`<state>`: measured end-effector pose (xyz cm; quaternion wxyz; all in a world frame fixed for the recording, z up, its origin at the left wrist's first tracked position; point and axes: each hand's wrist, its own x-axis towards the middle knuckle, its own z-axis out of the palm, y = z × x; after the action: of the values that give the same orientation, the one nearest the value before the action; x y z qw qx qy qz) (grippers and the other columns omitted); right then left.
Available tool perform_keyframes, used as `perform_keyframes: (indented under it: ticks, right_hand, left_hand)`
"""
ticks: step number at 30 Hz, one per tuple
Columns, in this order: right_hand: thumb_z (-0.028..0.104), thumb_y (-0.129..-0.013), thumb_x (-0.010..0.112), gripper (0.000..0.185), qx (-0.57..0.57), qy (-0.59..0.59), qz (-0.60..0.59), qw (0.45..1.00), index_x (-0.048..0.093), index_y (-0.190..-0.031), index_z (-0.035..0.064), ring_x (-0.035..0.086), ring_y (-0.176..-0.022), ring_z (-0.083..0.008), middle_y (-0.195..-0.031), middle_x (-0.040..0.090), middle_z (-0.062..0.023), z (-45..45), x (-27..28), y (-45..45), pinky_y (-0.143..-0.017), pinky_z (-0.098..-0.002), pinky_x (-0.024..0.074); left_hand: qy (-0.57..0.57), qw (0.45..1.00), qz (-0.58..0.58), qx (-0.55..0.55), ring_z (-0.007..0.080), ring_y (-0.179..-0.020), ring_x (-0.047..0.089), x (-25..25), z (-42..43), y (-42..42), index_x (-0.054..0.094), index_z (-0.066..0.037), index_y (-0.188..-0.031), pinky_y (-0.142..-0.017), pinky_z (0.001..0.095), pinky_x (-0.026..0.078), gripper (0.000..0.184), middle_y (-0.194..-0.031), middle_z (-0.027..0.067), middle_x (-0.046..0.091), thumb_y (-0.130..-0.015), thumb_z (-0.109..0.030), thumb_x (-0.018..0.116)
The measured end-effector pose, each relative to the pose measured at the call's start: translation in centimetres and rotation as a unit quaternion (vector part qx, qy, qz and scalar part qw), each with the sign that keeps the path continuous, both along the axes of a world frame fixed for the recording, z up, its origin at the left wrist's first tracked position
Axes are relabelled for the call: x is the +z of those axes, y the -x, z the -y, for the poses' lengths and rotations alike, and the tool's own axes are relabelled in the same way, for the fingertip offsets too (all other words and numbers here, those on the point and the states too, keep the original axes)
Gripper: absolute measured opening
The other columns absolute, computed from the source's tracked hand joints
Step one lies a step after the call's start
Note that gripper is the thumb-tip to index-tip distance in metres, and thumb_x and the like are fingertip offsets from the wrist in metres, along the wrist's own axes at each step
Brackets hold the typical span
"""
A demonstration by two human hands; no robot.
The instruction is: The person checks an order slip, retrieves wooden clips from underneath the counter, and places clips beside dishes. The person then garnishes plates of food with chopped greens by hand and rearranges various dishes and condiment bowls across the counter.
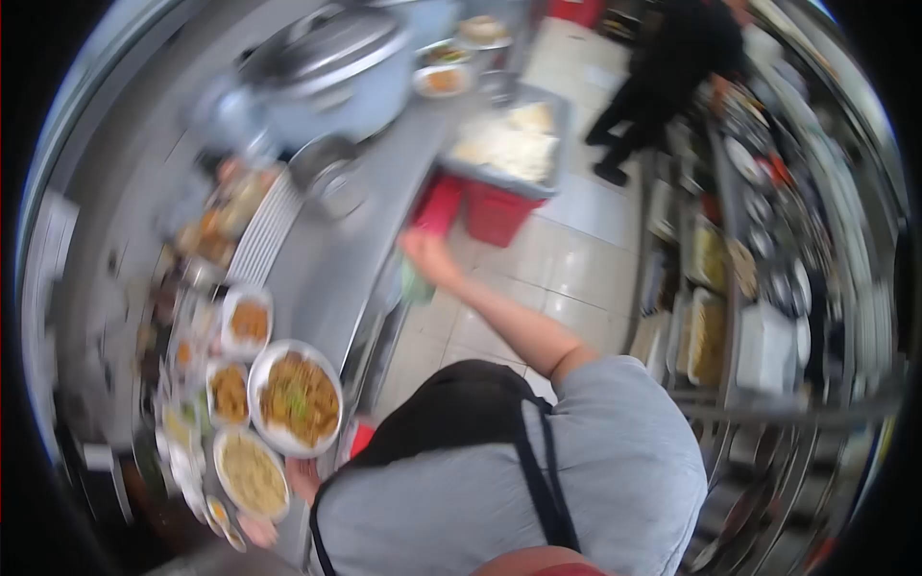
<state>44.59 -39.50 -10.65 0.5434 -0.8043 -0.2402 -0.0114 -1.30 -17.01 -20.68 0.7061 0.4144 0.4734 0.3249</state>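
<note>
Obs.: four dishes sit crowded at the lower left of the frame. Left hand [303, 478] shows between the yellow-food plate [252, 472] and the black apron [451, 403], seemingly at that plate's rim; fingers hidden, so open or gripping cannot be told. A patch of skin [257, 530] shows at the plate's lower edge (owner unclear).

The large oval plate [296, 398], piled with brown food and green garnish, lies just beside it; two smaller dishes, one [229, 394] and another [248, 322], lie close by.

Right hand [427, 252] is out at centre frame, over the floor side of the steel counter [336, 259], near a red bin [495, 213]. Fingers look curled, but blur hides whether they grip the green item [415, 284] below.

Risks, judged: a sideways nudge on the yellow-food plate could jam it into its neighbour, spilling food. The apron front is close to the large plate; a lean could catch its rim. Reaching away divides attention, so a tilt at the left may go unnoticed.
</note>
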Motion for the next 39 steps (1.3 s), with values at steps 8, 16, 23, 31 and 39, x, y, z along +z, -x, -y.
perform_keyframes:
  ticks: [8, 16, 23, 31, 39]
  right_hand:
    - [0.01, -0.077, 0.045, 0.033, 0.217, 0.293, 0.325, 0.873, 0.047, -0.109, 0.0005, 0.044, -0.105, -0.0351, -0.11, 0.047, -0.0237, -11.4, -4.7, 0.5, -0.087, -0.0382, 0.0373]
    - [0.01, -0.08, 0.041, 0.032, 0.347, 0.303, 0.334, 0.822, 0.049, -0.109, 0.0, 0.049, -0.1, -0.0309, -0.109, 0.051, -0.0192, -23.6, -13.5, -12.6, -0.087, -0.0365, 0.0379]
    - [0.017, -0.08, 0.046, 0.024, 0.252, 0.349, 0.408, 0.805, 0.059, -0.096, 0.005, 0.057, -0.081, -0.0293, -0.092, 0.059, -0.0141, -26.6, -14.7, -13.4, -0.069, -0.0388, 0.0458]
    - [0.012, -0.075, 0.047, 0.02, 0.271, 0.44, 0.428, 0.742, 0.06, -0.09, 0.0081, 0.058, -0.076, -0.031, -0.082, 0.059, -0.0132, -22.8, -11.7, -10.5, -0.066, -0.0408, 0.0459]
    - [0.008, -0.071, 0.055, 0.029, 0.435, 0.36, 0.264, 0.782, 0.057, -0.1, 0.0042, 0.057, -0.075, -0.0339, -0.088, 0.057, -0.0187, -15.5, -7.8, -10.3, -0.065, -0.0405, 0.0448]
  left_hand:
    - [-0.005, 0.98, -0.128, 0.155, 0.0138, -0.088, 0.05, 6.9, 8.4, 1.4, 0.052, -0.003, -0.105, -0.073, 0.0257, 0.04, 0.033, -0.097, 0.0047, 0.055, -0.08, -0.025, 0.055]
    - [-0.096, 0.971, -0.166, 0.145, 0.011, -0.081, 0.053, 6.4, 8.5, -1.2, 0.056, 0.0, -0.097, -0.072, 0.0243, 0.043, 0.025, -0.09, 0.0049, 0.058, -0.081, -0.02, 0.053]
    - [-0.187, 0.945, -0.233, 0.135, 0.0169, -0.083, 0.056, 5.4, 9.6, -0.5, 0.059, -0.003, -0.092, -0.076, 0.028, 0.042, 0.024, -0.087, 0.0096, 0.06, -0.078, -0.021, 0.054]
    - [-0.144, 0.938, -0.226, 0.22, 0.0164, -0.079, 0.057, 6.9, 11.6, -1.7, 0.06, -0.003, -0.091, -0.073, 0.0291, 0.043, 0.025, -0.086, 0.009, 0.061, -0.079, -0.024, 0.054]
    - [-0.18, 0.89, -0.29, 0.303, 0.0125, -0.072, 0.056, 5.6, 16.8, -2.3, 0.06, -0.001, -0.09, -0.065, 0.0248, 0.045, 0.021, -0.082, 0.0067, 0.06, -0.079, -0.018, 0.056]
